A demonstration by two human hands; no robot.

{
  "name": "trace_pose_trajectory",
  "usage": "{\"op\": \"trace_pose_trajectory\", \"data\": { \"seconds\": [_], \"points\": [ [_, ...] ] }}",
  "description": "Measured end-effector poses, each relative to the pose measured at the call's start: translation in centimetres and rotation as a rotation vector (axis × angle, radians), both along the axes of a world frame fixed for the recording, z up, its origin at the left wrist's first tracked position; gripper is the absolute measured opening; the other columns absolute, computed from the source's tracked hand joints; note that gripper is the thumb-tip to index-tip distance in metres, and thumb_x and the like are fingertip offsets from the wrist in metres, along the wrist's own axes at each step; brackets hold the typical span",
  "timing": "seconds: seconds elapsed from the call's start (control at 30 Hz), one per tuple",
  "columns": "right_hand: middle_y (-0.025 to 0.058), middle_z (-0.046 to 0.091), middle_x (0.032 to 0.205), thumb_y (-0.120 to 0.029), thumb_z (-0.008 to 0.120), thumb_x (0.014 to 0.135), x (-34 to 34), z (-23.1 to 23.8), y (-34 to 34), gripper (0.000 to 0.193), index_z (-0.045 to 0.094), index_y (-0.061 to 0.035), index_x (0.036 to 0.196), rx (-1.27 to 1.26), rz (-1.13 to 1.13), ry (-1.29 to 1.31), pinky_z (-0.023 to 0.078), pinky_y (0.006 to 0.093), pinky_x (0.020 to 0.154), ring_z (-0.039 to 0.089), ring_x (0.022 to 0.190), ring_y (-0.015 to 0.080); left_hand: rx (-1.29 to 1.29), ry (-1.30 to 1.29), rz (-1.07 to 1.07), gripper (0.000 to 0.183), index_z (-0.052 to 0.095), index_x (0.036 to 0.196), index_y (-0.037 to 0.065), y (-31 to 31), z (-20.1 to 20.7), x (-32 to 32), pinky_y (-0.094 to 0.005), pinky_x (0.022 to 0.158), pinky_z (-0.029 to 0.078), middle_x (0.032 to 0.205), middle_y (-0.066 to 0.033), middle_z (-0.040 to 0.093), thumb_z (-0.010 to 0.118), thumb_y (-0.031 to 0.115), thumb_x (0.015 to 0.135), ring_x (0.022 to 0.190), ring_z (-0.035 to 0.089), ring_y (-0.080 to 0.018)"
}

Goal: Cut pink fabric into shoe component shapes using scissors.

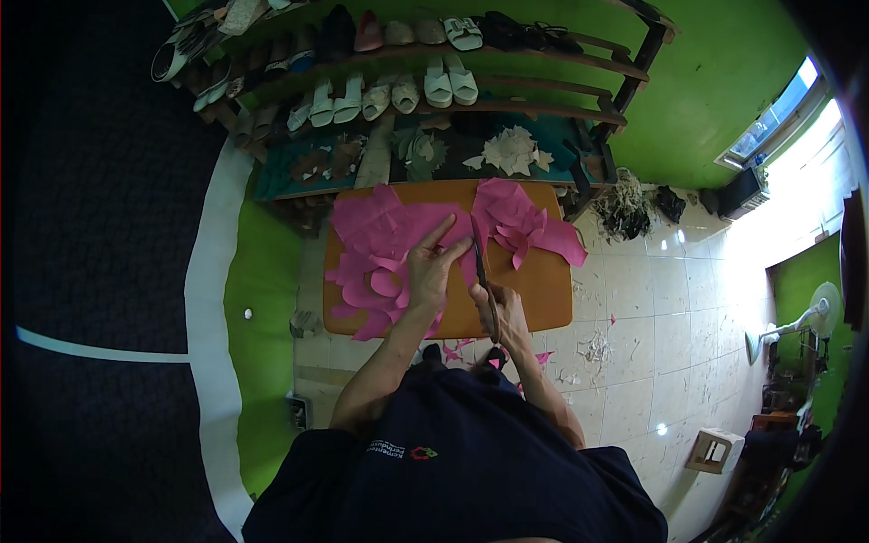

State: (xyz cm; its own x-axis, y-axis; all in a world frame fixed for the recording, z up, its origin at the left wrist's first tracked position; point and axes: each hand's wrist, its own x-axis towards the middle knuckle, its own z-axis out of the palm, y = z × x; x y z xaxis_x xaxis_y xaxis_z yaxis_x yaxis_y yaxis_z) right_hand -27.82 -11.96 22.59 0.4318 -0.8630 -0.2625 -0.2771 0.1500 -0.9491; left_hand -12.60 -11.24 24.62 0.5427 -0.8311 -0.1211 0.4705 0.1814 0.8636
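My left hand (433, 270) grips a pink sheet (433, 217) over the table, thumb and one finger spread in a V on top. Its other fingers are mostly hidden. In my right hand (502, 312) is a pair of long dark scissors (480, 256), pointing away from me. The blades lie against the pink sheet, close to my left thumb. Around my left hand spread cut pink pieces (369, 226), some with curved edges. More crumpled pink pieces (514, 217) lie at the table's far right, one hanging over the edge. The orange-brown table (534, 303) carries them all.
Beyond the table stands a wooden rack (543, 109) with rows of shoes and sandals (450, 83). Its low teal shelf holds green cutouts (419, 152) and cream cutouts (511, 151). Scraps (595, 347) litter the tiled floor. At right are a white fan (824, 308) and a small box (715, 451).
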Motion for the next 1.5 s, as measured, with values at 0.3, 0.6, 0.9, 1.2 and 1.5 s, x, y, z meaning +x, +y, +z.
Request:
{"op": "trace_pose_trajectory", "data": {
  "seconds": [0.3,0.6,0.9,1.2,1.5],
  "points": [
    [0.0013,0.040,0.055,-0.065,0.069,0.083,-0.2,0.1,-0.4,0.069,0.054,0.0012,0.067,-0.019,0.022,0.045,0.034,0.0342,0.049,0.040,0.054,0.0119,-0.013,-0.015,-0.069,0.058,0.056,0.139,0.002,0.4,-1.9,0.8,-0.0156,0.070,0.047,0.067,0.0089,0.053,0.073,-0.006,0.084,0.062,0.051,0.0013],
    [-0.0001,0.039,0.053,-0.063,0.071,0.083,-0.6,0.7,0.3,0.069,0.052,-0.0001,0.063,0.014,0.071,0.054,0.032,0.0339,0.045,0.039,0.049,0.0105,-0.071,0.099,0.025,0.052,0.054,0.137,-0.002,0.2,-0.3,1.1,-0.0256,0.091,0.056,0.102,-0.0112,0.071,0.069,-0.007,0.087,0.093,0.070,-0.0154],
    [-0.0021,0.044,0.056,-0.069,0.061,0.086,-0.1,-0.4,-0.4,0.069,0.057,-0.0008,0.077,0.014,0.088,0.070,0.037,0.0282,0.044,0.045,0.048,0.0081,-0.065,0.068,-0.063,0.055,0.053,0.138,-0.001,0.9,-0.5,0.1,-0.0280,0.090,0.058,0.107,-0.0135,0.070,0.070,-0.008,0.086,0.093,0.071,-0.0170],
    [-0.0003,0.039,0.053,-0.064,0.070,0.084,-0.4,0.4,-0.1,0.070,0.048,-0.0024,0.059,0.021,0.067,0.067,0.033,0.0328,0.046,0.041,0.050,0.0106,-0.067,0.032,-0.114,0.052,0.053,0.138,-0.001,1.0,-1.4,1.5,-0.0286,0.093,0.057,0.110,-0.0180,0.071,0.067,-0.006,0.088,0.095,0.071,-0.0186],
    [-0.0028,0.042,0.055,-0.068,0.065,0.083,-0.6,1.1,0.3,0.068,0.055,-0.0023,0.069,-0.011,0.126,0.126,0.034,0.0288,0.046,0.041,0.049,0.0082,-0.030,-0.001,-0.024,0.054,0.058,0.134,0.001,0.6,-1.6,2.3,-0.0257,0.092,0.056,0.113,-0.0130,0.070,0.073,-0.005,0.083,0.098,0.069,-0.0153]
  ]
}}
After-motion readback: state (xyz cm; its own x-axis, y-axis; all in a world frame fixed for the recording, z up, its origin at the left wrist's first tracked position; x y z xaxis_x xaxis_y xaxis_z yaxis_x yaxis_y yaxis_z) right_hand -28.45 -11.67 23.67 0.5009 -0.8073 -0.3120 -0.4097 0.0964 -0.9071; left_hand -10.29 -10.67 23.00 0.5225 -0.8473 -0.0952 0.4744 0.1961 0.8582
